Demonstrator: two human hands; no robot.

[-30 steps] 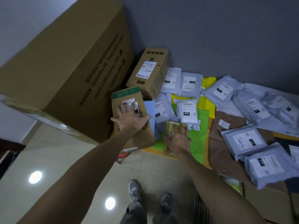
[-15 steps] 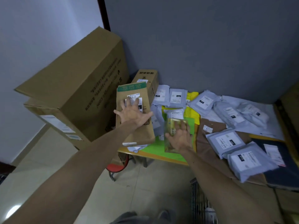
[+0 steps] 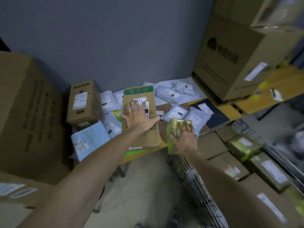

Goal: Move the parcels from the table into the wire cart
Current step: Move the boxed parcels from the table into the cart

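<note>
Brown box (image 3: 148,137) at frame centre is pressed by spread left hand (image 3: 139,120); yellow-green packet (image 3: 172,125) is gripped by right hand (image 3: 185,139).

Left forearm (image 3: 98,162), right forearm (image 3: 213,178): bare to the lower frame edge. Left hand (image 3: 139,119), right hand (image 3: 184,140): bare. Dark shoe (image 3: 175,218), blurred, bottom centre.

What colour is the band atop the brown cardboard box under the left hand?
Green band, head view.
</note>
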